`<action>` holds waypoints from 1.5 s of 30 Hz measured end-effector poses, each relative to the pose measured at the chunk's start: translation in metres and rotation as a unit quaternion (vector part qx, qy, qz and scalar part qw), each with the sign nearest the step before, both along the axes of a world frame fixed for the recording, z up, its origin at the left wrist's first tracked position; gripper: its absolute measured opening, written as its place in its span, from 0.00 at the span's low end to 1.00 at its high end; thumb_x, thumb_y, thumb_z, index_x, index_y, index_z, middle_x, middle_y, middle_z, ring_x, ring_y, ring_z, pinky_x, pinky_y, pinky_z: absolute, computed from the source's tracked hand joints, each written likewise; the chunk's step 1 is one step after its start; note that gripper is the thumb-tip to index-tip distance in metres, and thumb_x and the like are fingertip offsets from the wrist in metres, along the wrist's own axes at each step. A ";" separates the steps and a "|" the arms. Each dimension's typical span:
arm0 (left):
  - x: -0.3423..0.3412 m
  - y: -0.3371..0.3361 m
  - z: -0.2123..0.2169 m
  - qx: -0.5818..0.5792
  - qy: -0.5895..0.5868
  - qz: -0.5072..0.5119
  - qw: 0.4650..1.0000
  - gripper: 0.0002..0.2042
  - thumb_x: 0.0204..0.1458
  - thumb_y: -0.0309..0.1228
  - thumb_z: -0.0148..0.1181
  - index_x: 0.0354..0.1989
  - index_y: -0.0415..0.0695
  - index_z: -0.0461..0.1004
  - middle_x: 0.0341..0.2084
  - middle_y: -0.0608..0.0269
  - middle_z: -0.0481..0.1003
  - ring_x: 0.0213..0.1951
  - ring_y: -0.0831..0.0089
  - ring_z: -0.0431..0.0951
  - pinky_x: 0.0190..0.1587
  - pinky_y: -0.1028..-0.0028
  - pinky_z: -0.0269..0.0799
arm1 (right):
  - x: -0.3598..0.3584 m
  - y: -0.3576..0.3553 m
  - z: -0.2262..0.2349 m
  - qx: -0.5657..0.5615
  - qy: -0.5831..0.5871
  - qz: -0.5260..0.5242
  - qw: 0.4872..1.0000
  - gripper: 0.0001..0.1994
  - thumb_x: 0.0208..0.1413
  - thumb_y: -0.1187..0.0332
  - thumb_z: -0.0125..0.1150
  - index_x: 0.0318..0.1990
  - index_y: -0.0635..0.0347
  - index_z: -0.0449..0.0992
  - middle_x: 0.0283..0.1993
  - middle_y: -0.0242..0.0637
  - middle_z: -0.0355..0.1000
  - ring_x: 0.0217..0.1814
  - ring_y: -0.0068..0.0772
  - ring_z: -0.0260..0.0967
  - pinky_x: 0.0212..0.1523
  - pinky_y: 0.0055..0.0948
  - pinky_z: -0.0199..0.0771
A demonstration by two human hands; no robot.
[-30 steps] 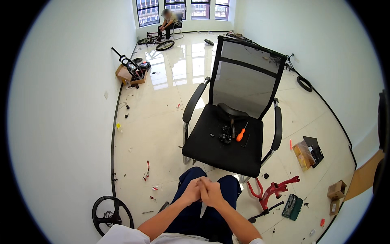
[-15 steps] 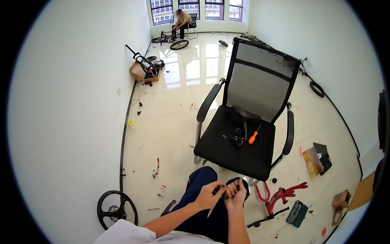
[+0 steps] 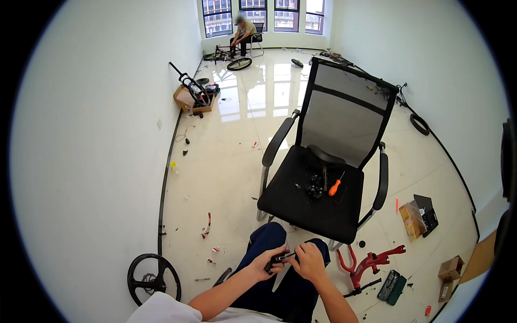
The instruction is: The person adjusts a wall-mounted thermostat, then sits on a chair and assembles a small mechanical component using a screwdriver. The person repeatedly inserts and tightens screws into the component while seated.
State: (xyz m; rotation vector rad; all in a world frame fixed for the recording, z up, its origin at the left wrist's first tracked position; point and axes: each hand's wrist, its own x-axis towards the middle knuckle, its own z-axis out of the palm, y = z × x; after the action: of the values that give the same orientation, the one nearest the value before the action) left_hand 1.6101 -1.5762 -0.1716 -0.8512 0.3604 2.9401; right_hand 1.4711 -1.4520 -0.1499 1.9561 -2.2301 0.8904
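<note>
Over my lap, my left hand (image 3: 264,264) is closed around a small black part (image 3: 276,260); its exact kind is hard to make out. My right hand (image 3: 311,262) pinches a thin dark rod-like piece (image 3: 291,255) that meets the black part from the right. Beyond my knees, a black mesh-backed office chair (image 3: 280,199) faces me. On its seat lie a bicycle saddle (image 3: 325,156) with its post, a cluster of small black parts (image 3: 314,186) and an orange-handled screwdriver (image 3: 335,187).
A red bicycle frame (image 3: 371,264) and green toolbox (image 3: 396,285) lie at right, near cardboard boxes (image 3: 451,267). A black spoked wheel (image 3: 132,277) leans at left. Farther off stands a box with a bicycle fork (image 3: 196,91). A person (image 3: 245,35) sits by the windows.
My hands have drawn slightly apart, and the right has turned knuckles-up. The black part and the thin piece now show between them. The view has tilted slightly up.
</note>
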 end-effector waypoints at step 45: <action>0.044 0.020 0.015 -0.070 -0.129 -0.224 0.964 0.19 0.57 0.43 0.52 0.15 0.50 0.63 0.10 0.71 0.61 0.09 0.82 0.57 0.12 0.78 0.48 | 0.037 0.002 0.021 0.026 -0.034 0.179 0.983 0.22 0.41 0.43 0.67 0.14 0.51 0.75 0.12 0.35 0.64 0.14 0.37 0.67 0.15 0.32 0.64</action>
State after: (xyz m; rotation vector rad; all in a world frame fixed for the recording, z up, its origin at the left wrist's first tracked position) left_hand 1.6537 -1.5564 -0.1563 -0.9998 0.6498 2.3792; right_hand 1.5076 -1.4504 -0.1290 2.4353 -1.9851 0.9521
